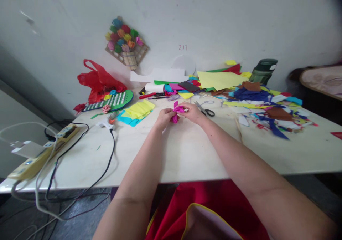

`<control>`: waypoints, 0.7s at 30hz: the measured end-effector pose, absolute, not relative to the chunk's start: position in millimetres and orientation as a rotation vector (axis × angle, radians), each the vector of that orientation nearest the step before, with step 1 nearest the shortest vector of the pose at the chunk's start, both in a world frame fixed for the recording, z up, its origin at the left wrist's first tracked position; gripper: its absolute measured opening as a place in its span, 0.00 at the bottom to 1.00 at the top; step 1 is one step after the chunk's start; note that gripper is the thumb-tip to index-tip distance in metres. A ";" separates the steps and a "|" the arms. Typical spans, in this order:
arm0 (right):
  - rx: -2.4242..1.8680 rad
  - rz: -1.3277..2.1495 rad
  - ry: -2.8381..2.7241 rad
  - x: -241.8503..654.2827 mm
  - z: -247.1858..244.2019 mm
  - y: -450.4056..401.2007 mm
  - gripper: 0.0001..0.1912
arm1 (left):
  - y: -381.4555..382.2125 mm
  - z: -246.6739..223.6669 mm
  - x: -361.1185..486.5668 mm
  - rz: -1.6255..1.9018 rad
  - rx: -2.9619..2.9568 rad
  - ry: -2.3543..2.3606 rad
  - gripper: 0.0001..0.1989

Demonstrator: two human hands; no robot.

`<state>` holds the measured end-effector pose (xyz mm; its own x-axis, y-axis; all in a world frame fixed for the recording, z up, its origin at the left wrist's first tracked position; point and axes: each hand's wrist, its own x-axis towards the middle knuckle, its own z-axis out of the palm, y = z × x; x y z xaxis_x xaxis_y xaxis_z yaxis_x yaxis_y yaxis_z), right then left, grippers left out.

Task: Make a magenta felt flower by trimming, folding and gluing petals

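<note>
A bunched piece of magenta crepe paper [176, 109] is held between both hands above the middle of the white table [192, 154]. My left hand [165, 118] pinches its left and lower part, fingers closed. My right hand [192, 112] grips the right side with thumb and fingertips. Paper ends stick out above and below the fingers; the part inside the grip is hidden. Just right of my right hand lie scissors [205, 110] with black handles. To the left, yellow paper sheets [140, 108] rest on blue sheets [130, 121].
A glue gun [107, 122] with a black cord and a power strip [44, 158] lie left. Behind are a red plastic bag [97, 79] and a green board [117, 102]. Paper scraps [280, 115] and a dark green bottle [263, 71] occupy the right. A flower craft [125, 42] hangs on the wall.
</note>
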<state>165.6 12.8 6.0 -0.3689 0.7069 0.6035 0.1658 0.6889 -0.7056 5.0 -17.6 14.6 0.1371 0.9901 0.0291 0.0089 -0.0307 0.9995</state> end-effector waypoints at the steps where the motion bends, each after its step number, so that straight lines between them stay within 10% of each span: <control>1: -0.706 0.680 -1.867 165.0 5.4 13.6 0.10 | -18.0 14.7 5.6 1.117 1.315 1.107 0.03; 21: -0.901 0.507 -1.734 166.6 5.4 17.2 0.09 | -18.8 10.7 12.2 1.155 1.502 1.025 0.05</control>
<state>166.6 17.2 5.4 -0.1472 0.7756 0.6138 0.3231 0.6243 -0.7113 12.2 -18.8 10.7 0.2028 0.9620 0.1831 0.0673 -0.2002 0.9774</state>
